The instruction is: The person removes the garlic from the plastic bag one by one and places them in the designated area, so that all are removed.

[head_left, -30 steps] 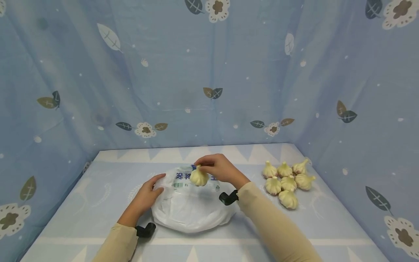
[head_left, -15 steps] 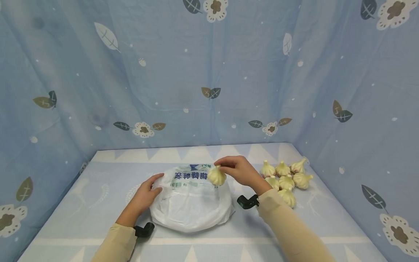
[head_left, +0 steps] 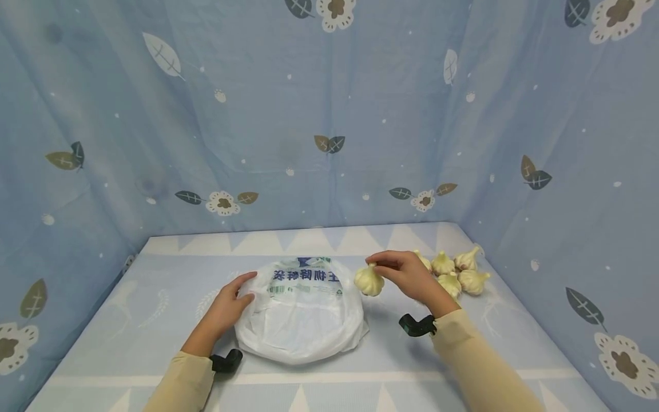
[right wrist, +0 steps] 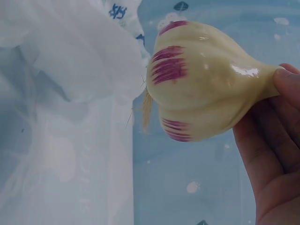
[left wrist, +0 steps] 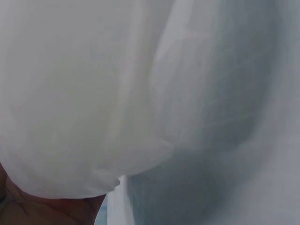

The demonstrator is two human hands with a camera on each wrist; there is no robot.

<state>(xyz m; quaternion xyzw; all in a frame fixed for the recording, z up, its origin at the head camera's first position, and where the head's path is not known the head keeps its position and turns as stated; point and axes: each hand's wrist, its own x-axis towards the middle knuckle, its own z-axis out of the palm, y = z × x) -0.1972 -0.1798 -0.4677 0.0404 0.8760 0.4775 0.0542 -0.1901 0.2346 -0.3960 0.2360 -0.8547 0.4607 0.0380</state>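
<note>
Between the thumb and fingertips of my right hand (head_left: 409, 276), a pale garlic bulb (head_left: 368, 280) hangs by its stem just right of the white plastic bag (head_left: 298, 355). In the right wrist view the bulb (right wrist: 201, 84) looks glossy, with purple streaks and a tuft of dry roots. The bag stands with its mouth spread wide and blue print on its inner back wall. At the bag's left rim rests my left hand (head_left: 226, 309), fingers extended and thumb apart. The left wrist view is mostly filled by the bag's side (left wrist: 79, 103), with a bit of palm below it.
Several more garlic bulbs (head_left: 472, 281) lie grouped at the right of the table (head_left: 154, 320), partly hidden behind my right hand. A blue patterned curtain (head_left: 278, 114) encloses the table's back and sides. Each wrist carries a small black camera mount.
My right hand has moved rightward with the garlic bulb, from over the bag to beyond its right rim, toward the other bulbs. My left hand stays at the bag's left rim.
</note>
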